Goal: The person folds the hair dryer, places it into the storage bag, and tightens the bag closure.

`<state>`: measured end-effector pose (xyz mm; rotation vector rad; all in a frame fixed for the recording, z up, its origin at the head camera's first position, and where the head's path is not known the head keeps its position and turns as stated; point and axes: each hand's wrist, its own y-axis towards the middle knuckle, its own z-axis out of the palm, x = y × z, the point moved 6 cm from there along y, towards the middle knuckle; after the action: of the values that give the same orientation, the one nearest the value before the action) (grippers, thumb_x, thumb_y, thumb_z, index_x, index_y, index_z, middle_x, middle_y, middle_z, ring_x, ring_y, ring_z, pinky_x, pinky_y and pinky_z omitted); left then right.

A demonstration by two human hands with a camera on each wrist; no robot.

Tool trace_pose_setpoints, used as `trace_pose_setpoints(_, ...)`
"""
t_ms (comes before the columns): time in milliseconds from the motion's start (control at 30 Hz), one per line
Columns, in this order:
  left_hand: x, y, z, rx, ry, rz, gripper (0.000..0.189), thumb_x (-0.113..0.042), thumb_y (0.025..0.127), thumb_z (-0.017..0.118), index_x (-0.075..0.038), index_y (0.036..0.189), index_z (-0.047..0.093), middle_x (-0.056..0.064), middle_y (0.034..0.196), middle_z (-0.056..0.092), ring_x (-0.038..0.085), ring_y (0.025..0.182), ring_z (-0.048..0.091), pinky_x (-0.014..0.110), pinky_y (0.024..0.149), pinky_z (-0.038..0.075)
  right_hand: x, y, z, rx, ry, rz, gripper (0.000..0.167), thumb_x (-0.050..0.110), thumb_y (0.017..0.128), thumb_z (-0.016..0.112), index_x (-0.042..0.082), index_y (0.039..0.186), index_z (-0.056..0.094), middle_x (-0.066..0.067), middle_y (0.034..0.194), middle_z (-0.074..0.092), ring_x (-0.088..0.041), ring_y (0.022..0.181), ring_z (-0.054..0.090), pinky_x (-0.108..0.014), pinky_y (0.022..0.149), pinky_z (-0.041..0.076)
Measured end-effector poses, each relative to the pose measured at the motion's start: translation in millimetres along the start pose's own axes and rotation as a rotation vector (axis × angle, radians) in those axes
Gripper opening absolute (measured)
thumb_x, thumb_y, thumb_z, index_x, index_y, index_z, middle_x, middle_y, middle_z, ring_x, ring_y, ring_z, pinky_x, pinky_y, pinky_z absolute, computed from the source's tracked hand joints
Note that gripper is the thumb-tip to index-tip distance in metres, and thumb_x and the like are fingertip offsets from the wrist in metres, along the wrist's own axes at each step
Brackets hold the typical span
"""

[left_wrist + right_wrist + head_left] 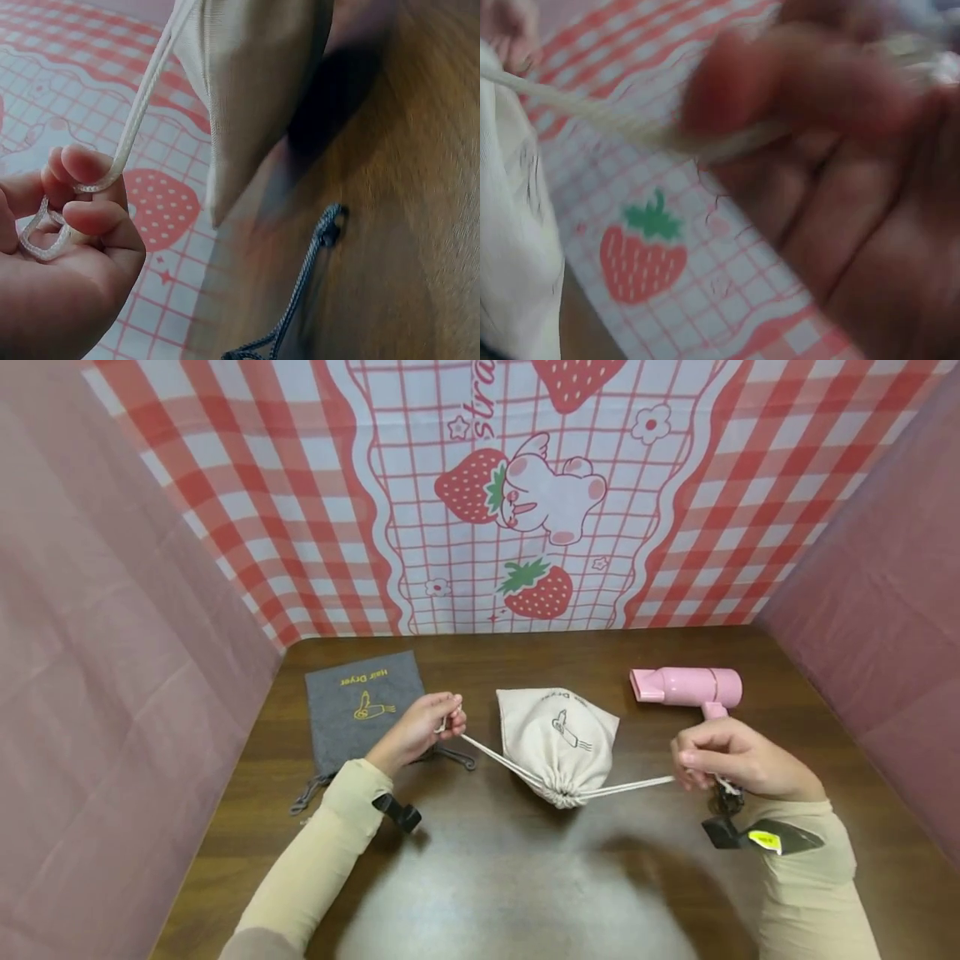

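Observation:
A cream drawstring bag (558,735) with a printed hair dryer drawing is at mid-table, its mouth gathered tight toward the near side. My left hand (431,727) grips one end of the white drawstring (498,760), which runs taut to the bag. In the left wrist view the cord (139,112) loops between the curled fingers (90,217). My right hand (738,760) pinches the opposite cord end (630,788), also taut. Thumb and fingers are blurred in the right wrist view, with the cord (615,120) passing under them.
A grey drawstring pouch (360,710) marked "Hair Dryer" lies left, its dark cord (457,758) beside my left hand. A pink hair dryer (686,687) lies at the right, its handle partly behind my right hand. A strawberry-print cloth (510,510) hangs behind the wooden table (510,877).

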<state>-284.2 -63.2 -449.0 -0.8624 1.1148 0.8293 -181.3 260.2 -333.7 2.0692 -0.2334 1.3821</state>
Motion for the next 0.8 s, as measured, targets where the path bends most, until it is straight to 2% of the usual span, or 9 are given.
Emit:
trace_pose_setpoints(100,0.1,7.8,-4.7,-0.033,0.015,-0.001,0.032,-0.013,0.105,0.035,-0.007,0.075,0.043,0.000,0.067,0.046,0.011,0.060,0.047,0.019,0.053,0.032,-25.0,-3.3,-8.7,-0.074,-0.261,0.295,0.030,-0.012,0.095,0.045,0.007,0.073,0.054,-0.008,0.062,0.050,-0.009,0.053,0.047,-0.026,0.044,0.039)
trace_pose_setpoints(167,0.4,12.5,-8.4,-0.068,0.020,-0.003,0.032,-0.013,0.105,0.035,-0.008,0.075,0.043,0.000,0.067,0.046,0.010,0.060,0.048,0.018,0.053,0.033,-36.6,-4.1,-16.7,-0.142,-0.365,0.417,0.028,-0.003,0.097,0.049,0.008,0.072,0.056,-0.006,0.061,0.052,-0.005,0.052,0.046,-0.026,0.044,0.039)
trace_pose_setpoints(200,0.7,14.7,-10.1,-0.083,0.018,-0.003,0.032,-0.014,0.106,0.035,-0.008,0.075,0.043,-0.001,0.067,0.047,0.010,0.060,0.049,0.018,0.053,0.033,-40.8,-4.4,-21.1,-0.176,-0.396,0.449,0.028,-0.001,0.097,0.050,0.007,0.071,0.056,-0.006,0.060,0.052,-0.004,0.051,0.046,-0.026,0.044,0.039)
trace_pose_setpoints(367,1.1,26.3,-15.1,-0.133,0.008,0.004,0.032,-0.017,0.106,0.036,-0.010,0.076,0.044,-0.002,0.068,0.050,0.009,0.064,0.054,0.019,0.056,0.037,-60.7,-10.3,-48.1,-0.326,-0.476,0.532,0.029,0.004,0.098,0.052,0.004,0.069,0.055,0.003,0.059,0.051,-0.004,0.052,0.046,-0.026,0.046,0.039)
trace_pose_setpoints(567,1.6,37.2,-11.3,-0.152,0.007,0.013,0.032,-0.017,0.105,0.037,-0.010,0.075,0.045,-0.003,0.069,0.054,0.009,0.067,0.058,0.020,0.060,0.038,-85.0,-15.2,-90.3,-0.487,-0.507,0.593,0.033,0.010,0.101,0.049,-0.005,0.071,0.055,0.006,0.059,0.055,-0.004,0.055,0.049,-0.026,0.049,0.040)
trace_pose_setpoints(633,2.8,40.0,-8.2,-0.149,0.016,0.010,0.032,-0.017,0.105,0.038,-0.011,0.075,0.046,-0.004,0.069,0.054,0.008,0.067,0.059,0.021,0.060,0.039,-89.6,-16.7,-103.9,-0.555,-0.498,0.614,0.036,0.014,0.102,0.048,-0.007,0.072,0.053,0.007,0.059,0.055,-0.004,0.055,0.050,-0.025,0.050,0.040)
trace_pose_setpoints(700,3.5,42.7,-4.4,-0.147,0.034,0.014,0.033,-0.018,0.105,0.038,-0.012,0.074,0.046,-0.005,0.068,0.055,0.008,0.068,0.060,0.021,0.061,0.039,-93.0,-17.8,-114.6,-0.619,-0.455,0.637,0.039,0.018,0.102,0.049,-0.008,0.074,0.052,0.008,0.061,0.054,-0.003,0.057,0.051,-0.022,0.052,0.045)
trace_pose_setpoints(800,3.4,49.5,0.0,-0.166,0.059,0.027,0.033,-0.018,0.105,0.039,-0.012,0.073,0.047,-0.005,0.068,0.057,0.008,0.068,0.061,0.023,0.063,0.041,-87.9,-11.7,-122.9,-0.699,-0.485,0.617,0.038,0.018,0.101,0.050,-0.010,0.075,0.052,0.010,0.061,0.053,-0.003,0.058,0.050,-0.019,0.054,0.046)
